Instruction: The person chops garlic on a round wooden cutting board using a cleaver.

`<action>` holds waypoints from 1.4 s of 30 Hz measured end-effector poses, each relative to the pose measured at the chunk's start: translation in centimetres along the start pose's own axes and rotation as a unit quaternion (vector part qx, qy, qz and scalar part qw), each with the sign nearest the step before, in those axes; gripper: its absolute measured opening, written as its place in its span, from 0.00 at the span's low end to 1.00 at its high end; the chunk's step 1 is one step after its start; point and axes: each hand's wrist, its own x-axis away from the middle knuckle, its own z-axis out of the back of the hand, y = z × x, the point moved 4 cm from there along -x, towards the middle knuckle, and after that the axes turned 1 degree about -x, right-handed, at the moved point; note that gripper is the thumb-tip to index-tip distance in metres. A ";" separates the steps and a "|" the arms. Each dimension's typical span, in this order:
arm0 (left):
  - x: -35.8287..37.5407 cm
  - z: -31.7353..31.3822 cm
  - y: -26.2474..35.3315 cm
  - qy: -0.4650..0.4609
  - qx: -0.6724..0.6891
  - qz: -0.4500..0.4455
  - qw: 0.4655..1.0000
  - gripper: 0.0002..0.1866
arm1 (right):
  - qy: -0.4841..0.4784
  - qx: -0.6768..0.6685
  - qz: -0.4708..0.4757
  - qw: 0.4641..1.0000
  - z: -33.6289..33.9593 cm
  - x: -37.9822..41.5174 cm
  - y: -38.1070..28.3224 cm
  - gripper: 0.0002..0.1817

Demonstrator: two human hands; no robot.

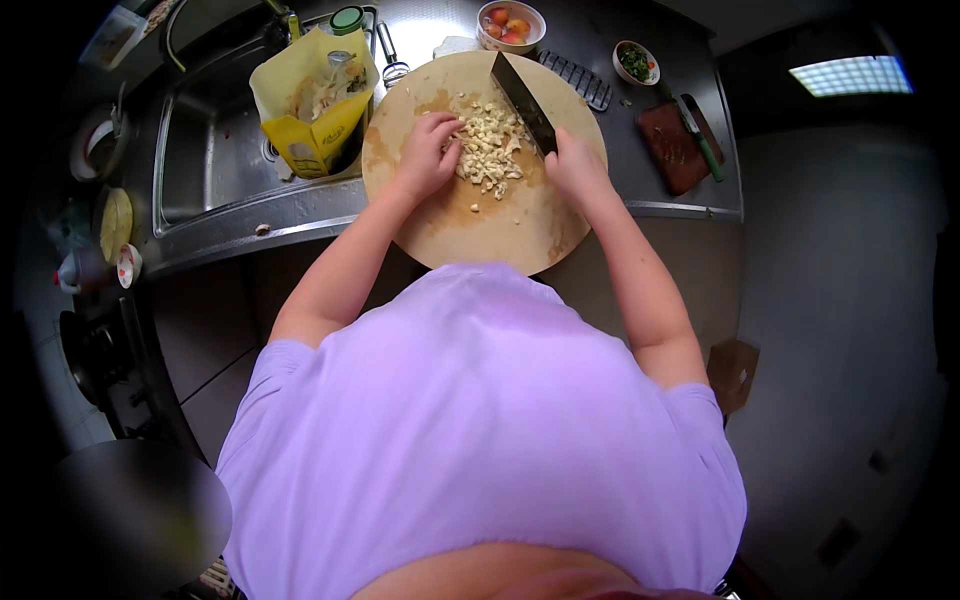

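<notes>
A heap of chopped pale pieces that look like garlic (pixel 487 150) lies on the round wooden chopping board (pixel 410 100). My right hand (pixel 577 168) grips the handle of a cleaver (pixel 522 100), whose dark broad blade slants up and left along the heap's right side. At the heap's left edge is my left hand (pixel 430 155), fingers bent and apart from the thumb, nothing visibly held. A few stray bits lie on the board below the heap.
Left of the board are a yellow bag (pixel 320 140) of scraps and a steel sink (pixel 205 150). Behind stand a peeler (pixel 391 62) and a bowl of round reddish fruit (pixel 511 25). A green-handled knife (pixel 703 140) rests on a brown block (pixel 672 150), near a bowl of chopped greens (pixel 636 63).
</notes>
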 end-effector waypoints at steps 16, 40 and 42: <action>3.2 0.0 2.4 -0.001 -0.084 -0.016 0.996 0.13 | -0.049 0.030 0.020 0.998 0.1 1.5 -2.2 0.12; 1.4 1.5 2.3 0.042 0.015 0.016 0.999 0.29 | -0.076 0.000 0.087 0.993 0.9 3.1 -3.7 0.10; -0.8 4.0 4.2 0.053 -0.049 -0.040 0.997 0.29 | -0.080 -0.010 0.086 0.993 1.5 3.2 -3.9 0.10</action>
